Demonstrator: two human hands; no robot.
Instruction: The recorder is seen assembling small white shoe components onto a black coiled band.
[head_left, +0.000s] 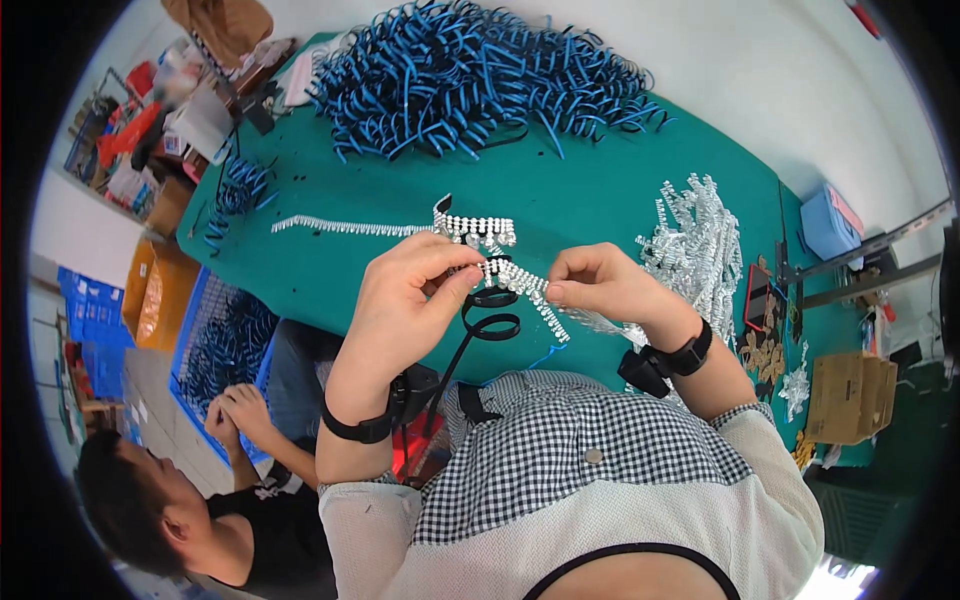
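Above the green bench (600, 190), I am pinching the rhinestone strip (520, 285) taut between both hands, left hand (415, 290) and right hand (600, 285) closed on it, keeping it flat against the black band (490, 325) while aligning.

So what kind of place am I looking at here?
Probably a small craft or trim assembly workshop: a green worktable heaped with blue-and-black cords, piles of silver rhinestone trim, and both hands working one strip.

left hand (415, 285) pinching, right hand (597, 285) pinching, wrists raised
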